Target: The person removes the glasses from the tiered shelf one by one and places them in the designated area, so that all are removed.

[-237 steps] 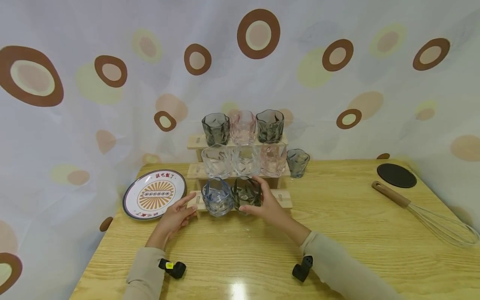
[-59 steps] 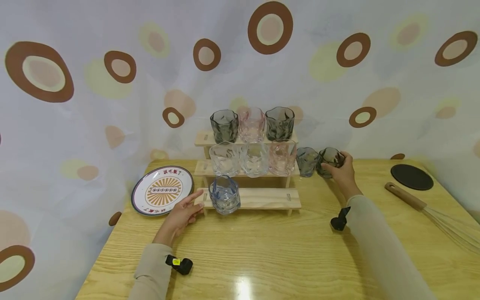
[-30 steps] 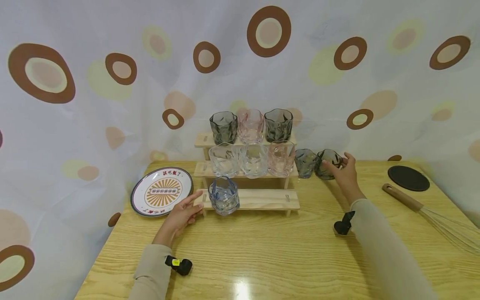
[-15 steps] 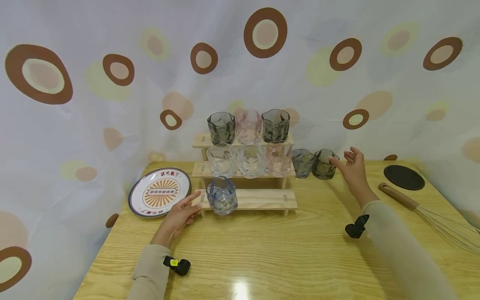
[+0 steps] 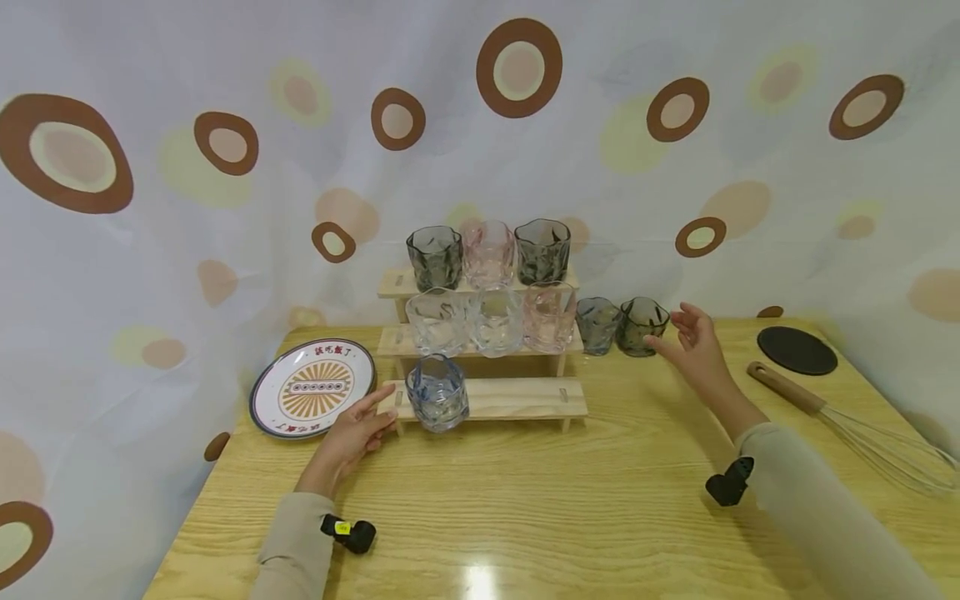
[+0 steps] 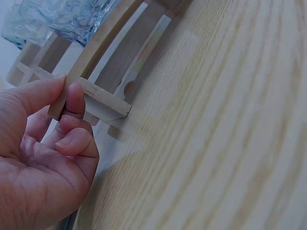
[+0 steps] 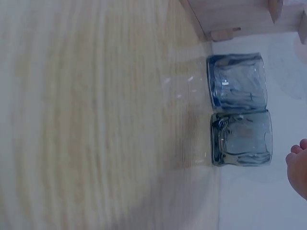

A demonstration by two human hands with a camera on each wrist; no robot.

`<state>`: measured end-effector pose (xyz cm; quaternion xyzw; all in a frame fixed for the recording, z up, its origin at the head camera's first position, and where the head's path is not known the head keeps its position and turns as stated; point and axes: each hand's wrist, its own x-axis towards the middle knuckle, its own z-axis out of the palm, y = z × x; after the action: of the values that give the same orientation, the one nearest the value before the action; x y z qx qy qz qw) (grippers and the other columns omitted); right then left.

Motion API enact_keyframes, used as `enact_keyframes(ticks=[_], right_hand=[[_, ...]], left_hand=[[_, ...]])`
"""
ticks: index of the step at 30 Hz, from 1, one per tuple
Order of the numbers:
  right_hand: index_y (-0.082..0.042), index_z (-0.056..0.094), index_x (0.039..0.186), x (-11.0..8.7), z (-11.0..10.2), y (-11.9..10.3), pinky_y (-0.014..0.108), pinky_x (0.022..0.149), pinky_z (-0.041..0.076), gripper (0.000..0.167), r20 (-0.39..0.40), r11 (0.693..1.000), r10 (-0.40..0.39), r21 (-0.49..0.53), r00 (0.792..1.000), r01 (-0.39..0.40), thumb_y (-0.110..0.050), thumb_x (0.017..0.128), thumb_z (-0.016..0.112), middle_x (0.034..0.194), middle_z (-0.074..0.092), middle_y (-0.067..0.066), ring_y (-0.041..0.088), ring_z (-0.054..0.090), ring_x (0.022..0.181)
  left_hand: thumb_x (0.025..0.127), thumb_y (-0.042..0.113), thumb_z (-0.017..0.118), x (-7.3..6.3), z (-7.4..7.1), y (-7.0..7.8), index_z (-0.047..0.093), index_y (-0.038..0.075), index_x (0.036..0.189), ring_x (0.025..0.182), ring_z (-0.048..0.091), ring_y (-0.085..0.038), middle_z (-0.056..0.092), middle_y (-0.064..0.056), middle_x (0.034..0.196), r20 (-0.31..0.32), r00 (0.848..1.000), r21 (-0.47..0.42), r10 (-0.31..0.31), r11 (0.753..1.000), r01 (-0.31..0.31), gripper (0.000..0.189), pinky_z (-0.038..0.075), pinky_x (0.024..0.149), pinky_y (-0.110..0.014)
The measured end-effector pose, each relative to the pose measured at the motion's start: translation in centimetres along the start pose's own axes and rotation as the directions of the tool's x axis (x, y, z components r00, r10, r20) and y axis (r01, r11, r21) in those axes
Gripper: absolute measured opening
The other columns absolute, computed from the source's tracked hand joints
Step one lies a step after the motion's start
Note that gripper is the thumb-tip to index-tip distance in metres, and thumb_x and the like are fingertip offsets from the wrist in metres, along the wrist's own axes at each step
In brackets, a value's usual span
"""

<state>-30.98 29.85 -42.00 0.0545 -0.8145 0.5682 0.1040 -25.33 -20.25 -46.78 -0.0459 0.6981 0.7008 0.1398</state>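
Note:
My left hand [image 5: 351, 435] pinches the left end of the lowest board of a three-step wooden rack [image 5: 525, 398]; in the left wrist view its thumb and fingers close on the board end [image 6: 72, 86]. A blue glass tumbler [image 5: 438, 398] stands on that step. Off the rack's right side, a smoky green-grey tumbler [image 5: 642, 332] stands upright on the table beside a blue-grey tumbler [image 5: 597, 329]. My right hand [image 5: 697, 354] hovers just right of the green-grey tumbler, fingers spread and holding nothing. In the right wrist view the green-grey tumbler [image 7: 242, 139] stands apart from the fingers.
Clear and pink tumblers [image 5: 550, 321] fill the middle step; two dark ones and a pink one [image 5: 489, 257] stand on top. A patterned plate [image 5: 312, 388] lies left of the rack. At right are a whisk [image 5: 847, 425] and a black round mat [image 5: 797, 350].
The green-grey tumbler went from the lowest step to the table beside the blue-grey one. My right hand let go of it and drew back to the right. My left hand stayed at the rack.

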Motion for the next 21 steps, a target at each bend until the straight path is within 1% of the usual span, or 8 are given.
enact_keyframes(ticks=[7,13,17,21], right_hand=[[-0.001,0.008,0.149,-2.3,1.1,-1.0,0.045,0.113,0.015,0.083,0.085,0.998,-0.056,0.030,0.995,0.054,-0.013,0.090,0.066,0.144,0.022,0.025,0.040,0.019,0.137],[0.002,0.012,0.147,-4.0,2.6,-1.4,0.043,0.112,0.018,0.079,0.151,0.992,-0.125,0.053,0.981,0.118,-0.004,0.089,0.065,0.143,0.025,0.024,0.041,0.021,0.135],[0.003,0.017,0.145,-5.1,3.7,-1.8,0.034,0.112,0.021,0.076,0.188,0.983,-0.173,0.087,0.967,0.159,0.000,0.087,0.065,0.143,0.026,0.026,0.041,0.021,0.135],[0.005,0.021,0.143,-6.2,5.3,-2.2,0.019,0.109,0.023,0.073,0.233,0.973,-0.224,0.102,0.946,0.205,0.001,0.086,0.067,0.143,0.027,0.027,0.042,0.022,0.134]], left_hand=[[0.094,0.012,0.059,-0.1,0.1,0.1,0.038,0.014,0.146,0.067,0.049,-0.006,0.050,0.003,0.074,-0.003,1.000,-0.007,0.010,1.000,-0.010,0.056,0.032,0.052,-0.018],[0.095,0.012,0.058,-0.2,0.0,0.2,0.036,0.014,0.147,0.066,0.047,-0.006,0.051,0.003,0.076,0.013,1.000,-0.003,0.010,1.000,-0.010,0.057,0.032,0.052,-0.018],[0.095,0.014,0.058,-0.2,0.1,0.3,0.036,0.016,0.147,0.067,0.047,-0.006,0.050,0.003,0.077,0.025,1.000,0.001,0.009,1.000,-0.009,0.057,0.033,0.052,-0.018],[0.095,0.014,0.059,-0.3,0.1,0.3,0.035,0.016,0.148,0.070,0.050,-0.006,0.049,0.003,0.077,0.024,1.000,0.001,0.003,1.000,-0.003,0.058,0.033,0.053,-0.018]])
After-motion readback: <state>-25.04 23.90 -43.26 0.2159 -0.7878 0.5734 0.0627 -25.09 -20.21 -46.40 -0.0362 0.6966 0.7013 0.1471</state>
